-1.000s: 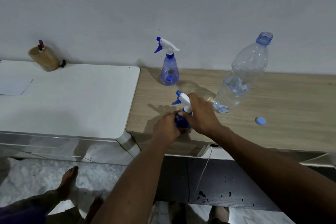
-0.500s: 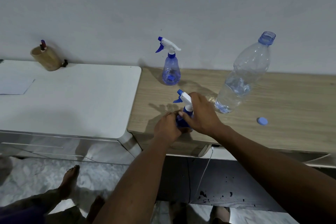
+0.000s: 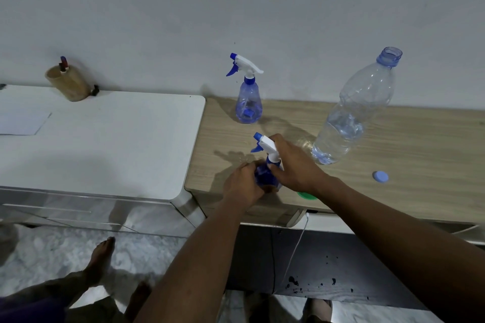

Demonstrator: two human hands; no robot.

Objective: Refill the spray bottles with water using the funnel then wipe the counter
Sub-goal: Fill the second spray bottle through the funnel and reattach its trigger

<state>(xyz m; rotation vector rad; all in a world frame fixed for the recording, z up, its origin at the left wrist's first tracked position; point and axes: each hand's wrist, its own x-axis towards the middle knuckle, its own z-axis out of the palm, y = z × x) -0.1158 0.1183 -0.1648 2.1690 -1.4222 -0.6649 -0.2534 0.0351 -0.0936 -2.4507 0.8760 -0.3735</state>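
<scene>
Blue spray bottle (image 3: 263, 175): left grip (image 3: 242, 183) clamps body, right grip (image 3: 295, 165) pinches collar. Near surface (image 3: 409, 160) edge; I fear twist cd tip it.

Grey wall (image 3: 236, 2), white cabinet (image 3: 105, 149) — wooden counter (image 3: 420, 144) beside it, marble floor (image 3: 47, 257)

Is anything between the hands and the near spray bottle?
Nothing does. The left hand grips the body of the near blue plastic spray bottle; the right hand grips its neck under the white trigger head.

Both forearms extended forward, converging. Left hand (image 3: 242, 186) curled round spray bottle (image 3: 263, 175) body; right hand (image 3: 295, 168) grips its neck.
</scene>
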